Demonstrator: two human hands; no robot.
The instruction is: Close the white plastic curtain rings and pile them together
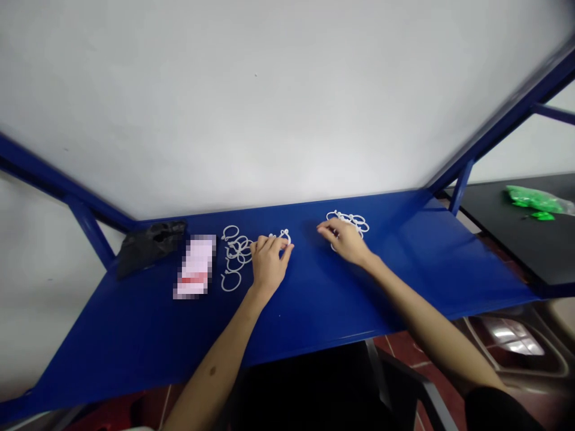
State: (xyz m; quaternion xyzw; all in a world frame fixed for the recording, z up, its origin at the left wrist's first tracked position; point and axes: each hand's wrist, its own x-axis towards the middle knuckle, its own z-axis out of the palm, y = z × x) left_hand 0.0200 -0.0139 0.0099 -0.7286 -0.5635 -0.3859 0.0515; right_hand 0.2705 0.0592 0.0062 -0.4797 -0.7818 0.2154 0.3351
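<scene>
across the blue table point(314, 299), the left hand point(268, 263) is curled and the right hand point(348, 242) bends with fingertips drawn together, though whether the right grasps anything i cannot tell. the left ring cluster point(239, 254) lies just beside the left hand, the right ring cluster point(354, 221) partly under the right. one white ring point(288, 236) is at the left thumb and fingers, pinched or merely touched, i cannot tell; lifting single loops lightly would likely avoid snagging.

Wall point(287, 102): bright, dims toward upper right
Tabletop point(323, 293): glossy, soft shadow near centre
Pixelated patch point(195, 266): blocky, left of centre
Blue bars point(534, 91): wide-angle stretch, both sides
</scene>
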